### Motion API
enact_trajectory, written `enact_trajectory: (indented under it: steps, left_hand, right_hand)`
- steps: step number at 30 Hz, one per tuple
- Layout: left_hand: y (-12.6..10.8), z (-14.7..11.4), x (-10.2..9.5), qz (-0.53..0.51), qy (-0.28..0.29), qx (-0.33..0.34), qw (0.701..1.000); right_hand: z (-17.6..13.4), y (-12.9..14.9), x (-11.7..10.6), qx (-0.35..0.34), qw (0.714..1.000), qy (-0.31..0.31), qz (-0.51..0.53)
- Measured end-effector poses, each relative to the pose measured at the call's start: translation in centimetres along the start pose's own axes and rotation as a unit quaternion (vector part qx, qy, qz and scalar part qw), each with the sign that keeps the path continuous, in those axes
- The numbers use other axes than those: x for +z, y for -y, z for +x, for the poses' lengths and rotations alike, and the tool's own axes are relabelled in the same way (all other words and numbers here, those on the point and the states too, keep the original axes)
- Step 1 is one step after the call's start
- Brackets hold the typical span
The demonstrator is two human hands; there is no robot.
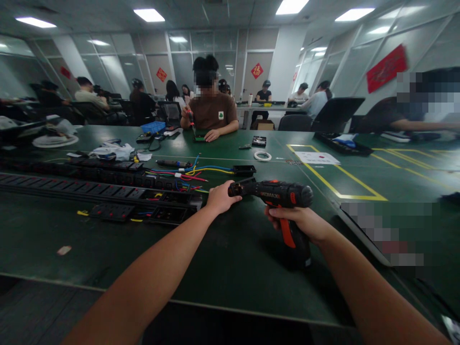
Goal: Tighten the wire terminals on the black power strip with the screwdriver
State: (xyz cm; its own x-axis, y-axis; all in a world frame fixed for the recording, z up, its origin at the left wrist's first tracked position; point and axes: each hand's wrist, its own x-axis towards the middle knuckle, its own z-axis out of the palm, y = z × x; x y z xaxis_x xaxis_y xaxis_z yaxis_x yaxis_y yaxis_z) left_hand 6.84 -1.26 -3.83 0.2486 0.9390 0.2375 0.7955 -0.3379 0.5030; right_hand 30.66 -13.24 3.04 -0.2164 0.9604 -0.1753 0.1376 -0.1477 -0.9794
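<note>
My right hand (296,218) is wrapped round the grip of a black and orange cordless drill (283,191), whose nose points left. My left hand (222,197) grips a small black plastic housing (236,189) with metal parts inside, right at the drill's front end. Whether the bit touches the housing I cannot tell. Left of my left hand lie long black power strips (79,187) with rows of sockets. Red, blue, green and yellow wires (194,175) trail from them, and another black end box (245,169) lies just behind the housing.
The green table (223,268) carries a pen-shaped tool (173,163), a white tape roll (262,156), a paper sheet (316,158), yellow tape outlines and plastic bags (113,151). At right lies a flat light-edged object (362,235). Across the table, a person (213,112) holds a red screwdriver (190,116).
</note>
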Motion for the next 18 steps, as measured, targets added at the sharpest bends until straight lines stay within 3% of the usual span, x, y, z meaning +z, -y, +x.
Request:
enact_trajectory:
  steps: [18]
  left_hand:
    - [-0.17,-0.17,-0.01,0.029,0.011,-0.002,1.000]
  right_hand:
    - [-0.08,0.06,-0.01,-0.012,1.000,0.010,-0.024]
